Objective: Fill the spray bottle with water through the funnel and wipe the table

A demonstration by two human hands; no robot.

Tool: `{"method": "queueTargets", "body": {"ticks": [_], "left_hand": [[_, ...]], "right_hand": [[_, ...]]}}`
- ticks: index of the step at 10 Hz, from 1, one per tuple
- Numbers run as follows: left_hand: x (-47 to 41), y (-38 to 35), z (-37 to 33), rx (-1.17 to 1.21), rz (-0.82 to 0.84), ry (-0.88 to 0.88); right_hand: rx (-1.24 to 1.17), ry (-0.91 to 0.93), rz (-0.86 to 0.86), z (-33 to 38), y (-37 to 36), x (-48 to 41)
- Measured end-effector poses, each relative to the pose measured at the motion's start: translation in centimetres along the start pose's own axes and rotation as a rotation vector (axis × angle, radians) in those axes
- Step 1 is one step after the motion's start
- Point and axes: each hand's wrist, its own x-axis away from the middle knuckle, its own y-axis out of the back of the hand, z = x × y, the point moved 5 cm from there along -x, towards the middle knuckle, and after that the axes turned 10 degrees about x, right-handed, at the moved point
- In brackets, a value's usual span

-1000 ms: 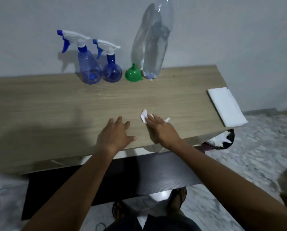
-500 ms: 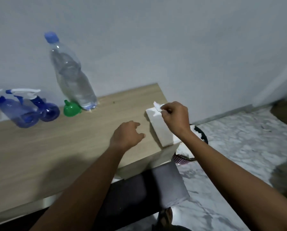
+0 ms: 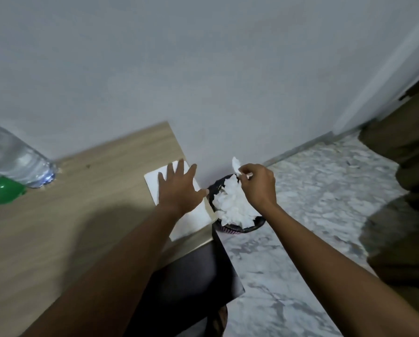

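My right hand (image 3: pixel 258 186) pinches a small crumpled white tissue (image 3: pixel 236 164) above a dark waste basket (image 3: pixel 249 228) full of white tissues, just past the table's right end. With fingers spread, my left hand (image 3: pixel 180 190) lies flat on the stack of white napkins (image 3: pixel 191 221) at the right end of the wooden table (image 3: pixel 69 215). At the far left stand a clear water bottle (image 3: pixel 11 159) and, in front of it, a green funnel (image 3: pixel 1 192). The spray bottles are out of view.
A grey wall runs behind the table. Marble-patterned floor (image 3: pixel 313 215) spreads to the right. A brown upholstered piece (image 3: pixel 408 166) stands at the right edge. A dark panel (image 3: pixel 191 288) sits under the table's right end.
The view swung right. My right hand carried the tissue from the table's middle, past the napkin stack, to above the basket. My left hand moved right onto the napkins and spread its fingers.
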Motion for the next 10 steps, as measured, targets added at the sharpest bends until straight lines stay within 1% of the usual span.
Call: {"method": "queueTargets", "body": {"ticks": [1, 3, 5, 6, 7, 8, 9, 10], "left_hand": [[-0.1, -0.8, 0.5, -0.03, -0.073, -0.021], [-0.6, -0.9, 0.6, -0.025, -0.066, 0.027], [-1.1, -0.9, 0.7, -0.01, -0.052, 0.06], [-1.2, -0.7, 0.7, 0.0, -0.054, 0.063], [-1.3, -0.7, 0.7, 0.017, -0.055, 0.064], [-1.1, -0.7, 0.6, 0.019, -0.044, 0.062], [-1.0, -0.4, 0.4, -0.004, -0.037, 0.046], [-0.8, -0.5, 0.4, -0.041, -0.03, 0.02]], "right_hand": [[0.046, 0.002, 0.041, -1.6, -2.2, -1.1], [0.12, -0.03, 0.106, -3.0, -6.0, -3.1], [0.271, -0.046, 0.132, -5.3, -9.4, -5.5], [0.341, -0.064, 0.21, -6.7, -10.6, -6.0], [0.422, -0.056, 0.378, -8.3, -12.3, -5.5], [0.428, -0.077, 0.435, -9.3, -12.9, -3.6], [0.396, -0.105, 0.445, -9.6, -12.9, -1.3], [0.293, -0.174, 0.361, -9.1, -12.2, 0.4]]}}
